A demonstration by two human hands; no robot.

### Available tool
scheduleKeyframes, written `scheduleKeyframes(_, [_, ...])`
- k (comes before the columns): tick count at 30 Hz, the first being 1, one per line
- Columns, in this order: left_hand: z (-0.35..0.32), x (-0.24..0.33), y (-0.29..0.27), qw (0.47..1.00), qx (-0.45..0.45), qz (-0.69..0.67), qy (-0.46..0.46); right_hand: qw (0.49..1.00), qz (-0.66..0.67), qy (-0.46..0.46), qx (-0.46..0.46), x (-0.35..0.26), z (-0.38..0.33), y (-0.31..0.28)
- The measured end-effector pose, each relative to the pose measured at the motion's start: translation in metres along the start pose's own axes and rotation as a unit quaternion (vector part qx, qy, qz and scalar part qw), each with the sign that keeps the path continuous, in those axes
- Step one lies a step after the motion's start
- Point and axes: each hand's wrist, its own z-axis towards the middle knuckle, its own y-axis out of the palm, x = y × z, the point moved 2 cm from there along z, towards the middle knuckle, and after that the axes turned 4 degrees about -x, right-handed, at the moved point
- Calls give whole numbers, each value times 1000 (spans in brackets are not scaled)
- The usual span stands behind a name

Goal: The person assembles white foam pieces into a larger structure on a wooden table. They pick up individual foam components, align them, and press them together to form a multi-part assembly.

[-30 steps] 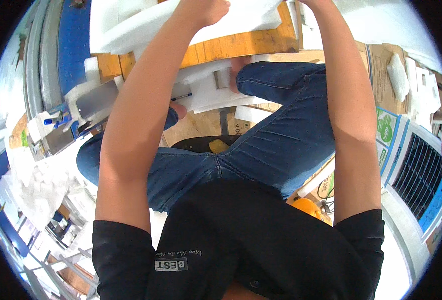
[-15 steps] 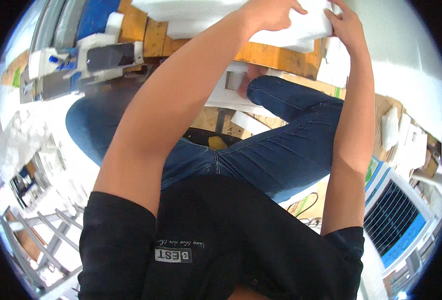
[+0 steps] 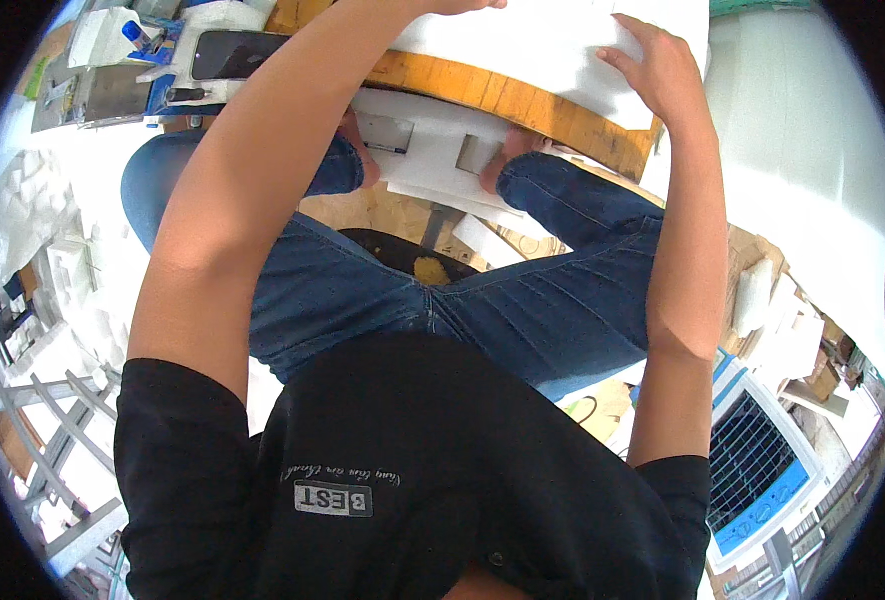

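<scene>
A white foam sheet lies flat on the wooden tabletop in front of me. My right hand rests at the sheet's right side with thumb and fingers apart, and nothing shows between them. At the upper edge of the view, my left hand is over the far left part of the sheet. Most of it is cut off, so its grip is hidden.
On the left are a dark phone and a blue-and-white bottle. White foam blocks lie under the table by my feet. To the right stand a large white panel and a blue-and-white appliance with a grille.
The raised stack of white foam is gone from between my hands; a flat white sheet now covers the tabletop. My left hand has moved left and farther away, and the right slightly nearer.
</scene>
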Motion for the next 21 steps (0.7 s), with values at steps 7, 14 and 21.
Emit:
scheduleKeyframes(7, [8, -6, 15, 998, 59, 19, 29, 996, -10, 77, -41, -2, 4, 0])
scheduleKeyframes(14, [8, -7, 18, 997, 68, 35, 24, 997, -41, 60, -21, 4, 9, 7])
scheduleKeyframes(21, [8, -4, 20, 997, 57, 58, 13, 998, -31, 54, -32, -7, 5, -2])
